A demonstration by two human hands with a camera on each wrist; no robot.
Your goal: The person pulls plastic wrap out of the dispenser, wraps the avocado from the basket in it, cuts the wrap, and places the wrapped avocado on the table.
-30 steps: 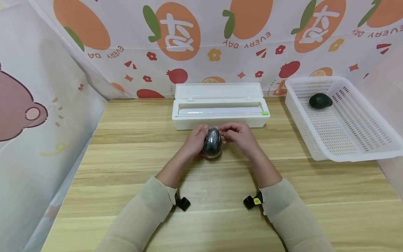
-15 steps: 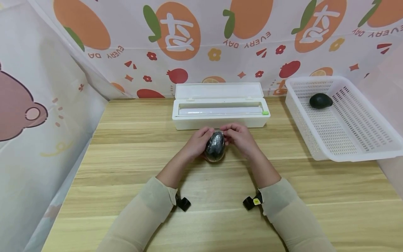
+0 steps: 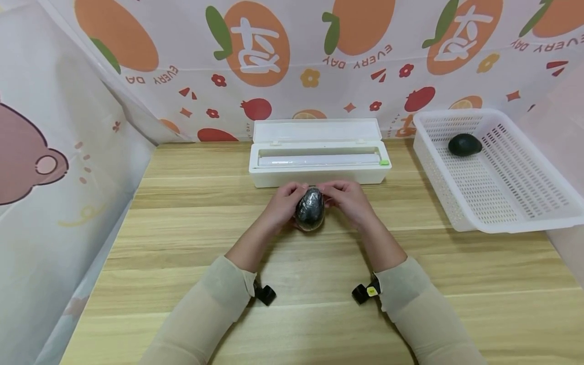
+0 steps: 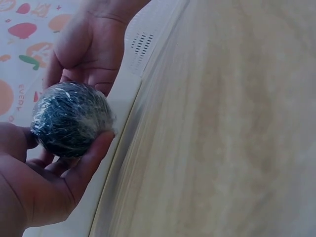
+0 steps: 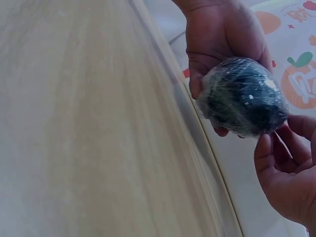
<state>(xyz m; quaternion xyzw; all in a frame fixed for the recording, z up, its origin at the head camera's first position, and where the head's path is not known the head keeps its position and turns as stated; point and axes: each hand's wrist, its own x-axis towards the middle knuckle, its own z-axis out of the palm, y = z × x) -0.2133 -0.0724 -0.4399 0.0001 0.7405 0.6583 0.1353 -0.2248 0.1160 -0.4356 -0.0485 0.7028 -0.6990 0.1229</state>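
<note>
An avocado (image 3: 310, 209), dark and wrapped in shiny cling film, is held above the table in front of the white box. My left hand (image 3: 284, 204) grips it from the left side, thumb and fingers around it, as the left wrist view shows for the wrapped avocado (image 4: 73, 118). From the right, my right hand (image 3: 349, 200) pinches the cling film (image 5: 269, 129) at the avocado's far end with thumb and curled fingers. The fingertips' exact hold on the film is partly hidden.
Behind the hands stands a long white cling film box (image 3: 319, 177), lid up, with a roll inside and a green slider at its right end. A white perforated basket (image 3: 511, 192) at the right holds another dark avocado (image 3: 465, 145). A patterned cloth (image 3: 310, 50) hangs behind the wooden table (image 3: 182, 223).
The wrapped avocado shifted slightly right and nearer, then back a little left, turning slightly in the left hand. The right fingers stay at its far end. Box and basket have not moved.
</note>
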